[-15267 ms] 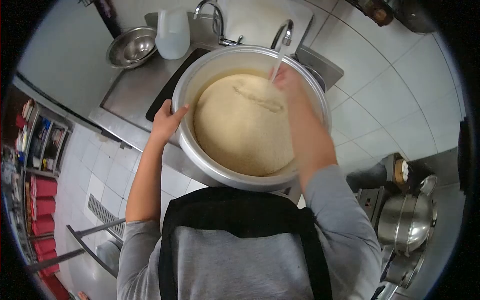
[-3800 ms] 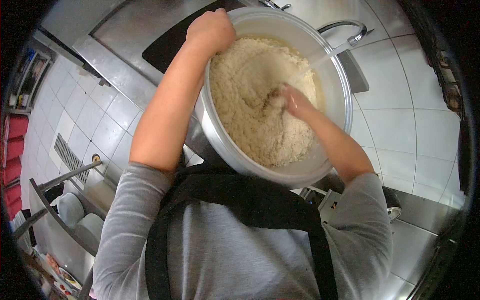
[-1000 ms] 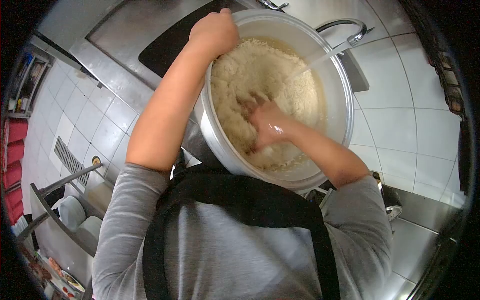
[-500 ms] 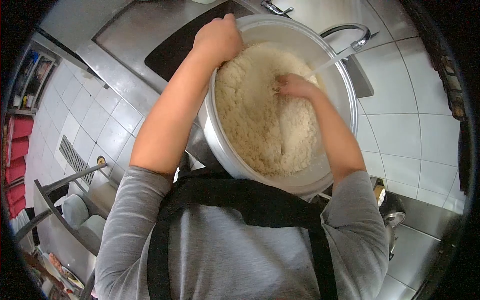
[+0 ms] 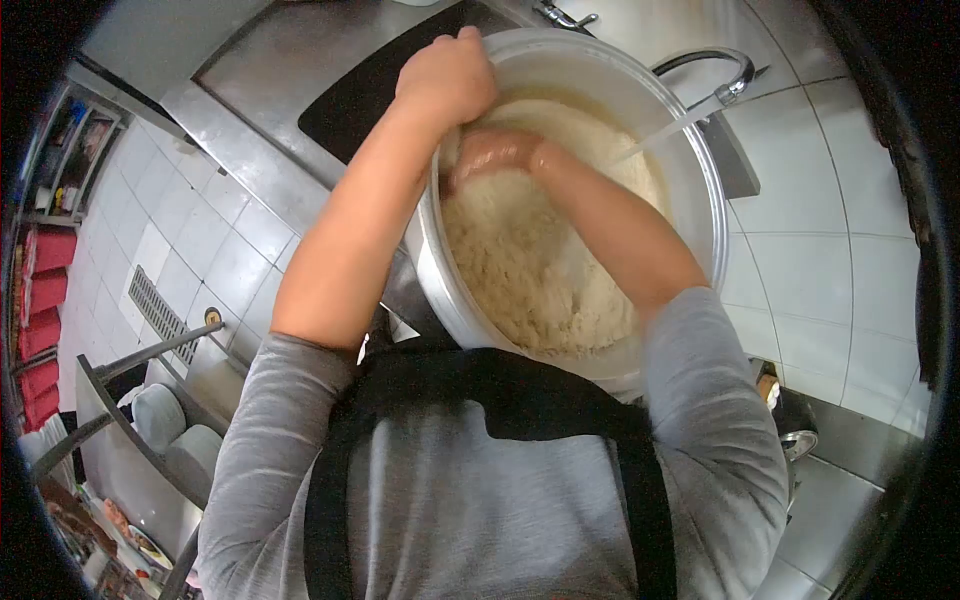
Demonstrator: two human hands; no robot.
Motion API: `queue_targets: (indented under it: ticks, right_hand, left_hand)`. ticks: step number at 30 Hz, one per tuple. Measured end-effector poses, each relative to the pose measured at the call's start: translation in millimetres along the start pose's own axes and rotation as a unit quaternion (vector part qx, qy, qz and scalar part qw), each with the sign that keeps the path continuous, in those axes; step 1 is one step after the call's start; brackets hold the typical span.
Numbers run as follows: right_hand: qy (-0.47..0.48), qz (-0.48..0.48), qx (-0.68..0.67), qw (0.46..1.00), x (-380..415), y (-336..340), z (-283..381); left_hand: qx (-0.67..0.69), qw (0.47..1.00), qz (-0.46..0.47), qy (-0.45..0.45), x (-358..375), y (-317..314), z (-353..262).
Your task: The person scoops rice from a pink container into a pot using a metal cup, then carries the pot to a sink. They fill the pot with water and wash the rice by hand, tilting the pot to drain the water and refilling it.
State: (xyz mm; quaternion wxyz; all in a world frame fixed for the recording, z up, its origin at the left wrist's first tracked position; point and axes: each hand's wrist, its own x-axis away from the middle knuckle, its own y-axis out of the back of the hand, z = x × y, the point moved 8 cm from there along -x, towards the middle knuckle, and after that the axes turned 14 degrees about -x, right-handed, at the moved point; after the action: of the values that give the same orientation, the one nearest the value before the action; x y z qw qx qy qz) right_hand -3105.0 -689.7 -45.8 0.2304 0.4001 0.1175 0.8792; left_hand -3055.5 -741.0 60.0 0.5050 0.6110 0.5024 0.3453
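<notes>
A large metal pot holds a mass of wet white rice under cloudy water. My left hand is closed over the pot's rim at the upper left. My right hand is inside the pot, wet and bent toward the left inner wall, below my left hand. Its fingers dip into the rice and are blurred, so their shape does not show. From the curved tap a stream of water runs into the pot, to the right of my right forearm.
A steel counter with a dark recess lies left of the pot. Another tap handle is at the top. White tiles line the right side. A metal cart with white containers stands lower left.
My right hand has swept left through the rice, from the pot's middle right to its left wall. Cloudy water shows more at the top. My left hand stays on the rim.
</notes>
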Motion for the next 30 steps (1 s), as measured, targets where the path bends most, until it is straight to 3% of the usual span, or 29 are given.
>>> queue_targets:
  ticks: [3, 5, 7, 9, 12, 15, 16, 18, 22, 24, 26, 28, 30]
  right_hand:
    - [-0.068, 0.110, 0.156, 0.979, 39.9, -76.8, 15.0]
    - [0.075, 0.060, 0.290, 0.952, 68.0, -94.9, 6.5]
    - [-0.088, 0.194, 0.267, 0.940, 101.4, -100.0, -31.4]
    - [-0.014, 0.111, 0.295, 0.949, 142.0, -80.8, -30.3]
    - [0.088, -0.092, 0.271, 0.954, 202.5, -86.4, -15.4]
    - [0.080, -0.046, 0.239, 0.967, 193.4, -132.0, -20.2]
    - [0.036, 0.005, 0.251, 0.967, 170.9, -144.1, -27.4]
    - [-0.042, 0.019, 0.318, 0.947, 125.7, -151.1, -37.3]
    - [-0.210, -0.040, 0.251, 0.944, 49.6, -103.0, -55.9]
    - [-0.262, -0.124, 0.149, 0.945, 47.2, -56.6, -70.5]
    - [-0.253, -0.193, 0.233, 0.919, 49.3, -15.6, -94.5]
    - [-0.259, -0.171, 0.300, 0.902, 67.5, 17.1, -124.3]
    - [-0.322, -0.195, 0.248, 0.893, 109.7, 44.8, -190.5]
  left_hand:
    - [0.014, 1.000, -0.024, -0.008, 4.0, 6.4, -1.6]
    - [0.001, 1.000, -0.017, -0.008, 7.1, 6.5, -3.3]
    - [-0.006, 1.000, -0.013, -0.004, 5.2, 4.5, -3.4]
    - [-0.009, 1.000, -0.012, -0.005, 3.6, 3.0, -3.0]
    - [-0.006, 0.999, -0.039, 0.000, 4.3, 2.6, -2.2]
    - [0.002, 0.998, -0.056, 0.003, 3.0, 2.6, -1.3]
    - [0.005, 0.998, -0.057, 0.004, 2.9, 2.2, -1.2]
    - [0.008, 0.999, -0.050, -0.001, 6.0, 5.8, -2.2]
    - [0.004, 0.998, -0.060, -0.007, 3.1, 2.4, -0.5]
    - [0.000, 0.997, -0.073, -0.012, 3.0, 2.4, -0.3]
    - [-0.002, 0.998, -0.057, -0.009, 6.4, 5.5, -1.8]
    - [0.002, 1.000, -0.010, 0.003, 14.4, 19.5, -6.9]
    - [0.007, 1.000, -0.005, 0.003, 15.3, 21.7, -7.5]
